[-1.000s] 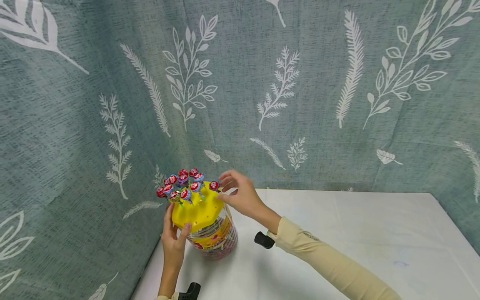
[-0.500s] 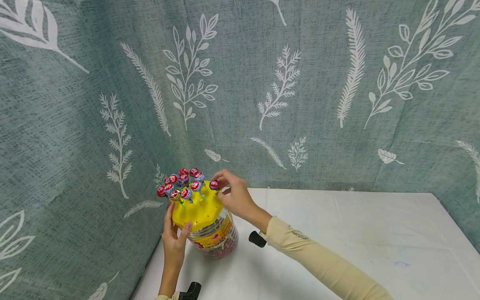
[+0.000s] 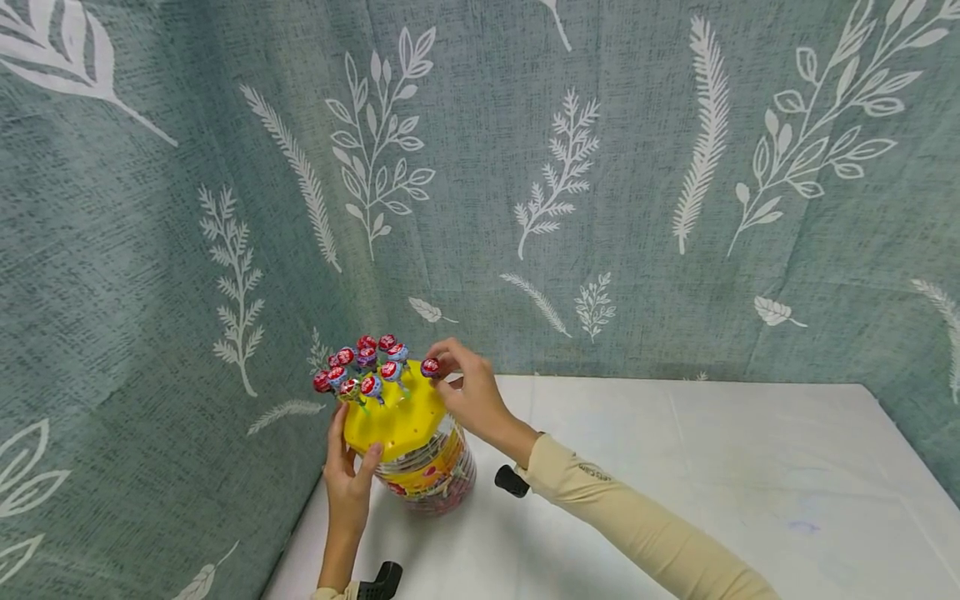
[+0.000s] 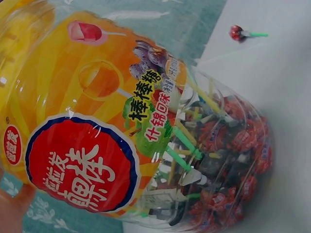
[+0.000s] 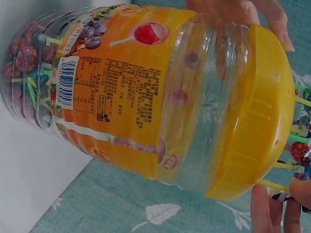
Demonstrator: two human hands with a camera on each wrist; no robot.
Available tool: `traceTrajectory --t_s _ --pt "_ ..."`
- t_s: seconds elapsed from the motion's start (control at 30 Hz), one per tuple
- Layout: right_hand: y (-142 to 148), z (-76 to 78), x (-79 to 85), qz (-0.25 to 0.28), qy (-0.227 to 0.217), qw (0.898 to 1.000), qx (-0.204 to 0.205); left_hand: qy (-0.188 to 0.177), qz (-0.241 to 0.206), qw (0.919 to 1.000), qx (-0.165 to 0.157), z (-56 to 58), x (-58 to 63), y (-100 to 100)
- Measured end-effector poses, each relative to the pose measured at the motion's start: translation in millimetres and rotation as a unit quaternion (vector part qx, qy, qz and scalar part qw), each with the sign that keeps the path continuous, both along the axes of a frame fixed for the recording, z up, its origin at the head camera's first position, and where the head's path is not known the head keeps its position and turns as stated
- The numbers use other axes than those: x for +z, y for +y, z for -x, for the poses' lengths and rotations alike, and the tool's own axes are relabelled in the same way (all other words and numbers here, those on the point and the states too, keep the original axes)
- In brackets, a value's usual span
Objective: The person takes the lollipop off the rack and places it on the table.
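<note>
Left hand [image 3: 348,482] gripping yellow lid [image 3: 397,427], right hand [image 3: 476,393] pinching lollipop [image 3: 430,367]; jar [image 3: 427,478] beneath

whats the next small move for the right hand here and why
Probably draw the lollipop gently straight out along its stick: the right hand already pinches it, the stick meets the yellow lid, and the left hand grips that lid, which should keep the jar steady.
</note>
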State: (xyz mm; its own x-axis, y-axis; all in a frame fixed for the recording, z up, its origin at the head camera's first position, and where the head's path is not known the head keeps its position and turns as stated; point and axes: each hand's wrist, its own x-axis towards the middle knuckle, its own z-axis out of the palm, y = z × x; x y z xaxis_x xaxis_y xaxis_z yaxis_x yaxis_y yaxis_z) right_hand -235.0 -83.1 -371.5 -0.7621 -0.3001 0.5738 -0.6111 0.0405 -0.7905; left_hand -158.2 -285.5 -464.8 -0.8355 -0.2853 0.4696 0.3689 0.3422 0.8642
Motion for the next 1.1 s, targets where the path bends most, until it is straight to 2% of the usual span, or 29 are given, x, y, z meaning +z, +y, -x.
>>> traceTrajectory --t_s 0.07,0.27,0.4,0.73,0.83,0.9,1.1 --pt "0.6 -3.5 4.9 0.006 -0.003 1.000 0.000 -0.001 -0.001 1.0000 0.001 0.2 0.3 0.6" --pt "10.0 -22.6 33.6 0.026 -0.004 1.000 0.005 -0.001 -0.003 1.0000 -0.002 -0.9 1.3 1.7" --pt "15.3 -26.5 43.3 0.036 0.000 0.999 0.015 0.004 -0.002 1.0000 -0.002 -1.3 1.7 1.9" --pt "27.8 -23.5 44.7 0.041 -0.003 0.999 0.024 0.015 0.006 0.9999 -0.005 -1.4 4.8 2.6" --pt "32.1 -24.1 44.1 0.037 -0.008 0.999 0.022 0.015 0.002 0.9998 -0.009 -0.9 4.0 1.6" --pt "35.5 -24.6 43.3 0.037 -0.010 0.999 0.021 0.020 0.000 0.9997 -0.011 1.4 -1.0 -1.1" --pt "47.2 -25.1 38.9 0.037 -0.023 0.999 0.019 0.022 -0.005 0.9996 -0.018 1.9 -1.5 -0.9"
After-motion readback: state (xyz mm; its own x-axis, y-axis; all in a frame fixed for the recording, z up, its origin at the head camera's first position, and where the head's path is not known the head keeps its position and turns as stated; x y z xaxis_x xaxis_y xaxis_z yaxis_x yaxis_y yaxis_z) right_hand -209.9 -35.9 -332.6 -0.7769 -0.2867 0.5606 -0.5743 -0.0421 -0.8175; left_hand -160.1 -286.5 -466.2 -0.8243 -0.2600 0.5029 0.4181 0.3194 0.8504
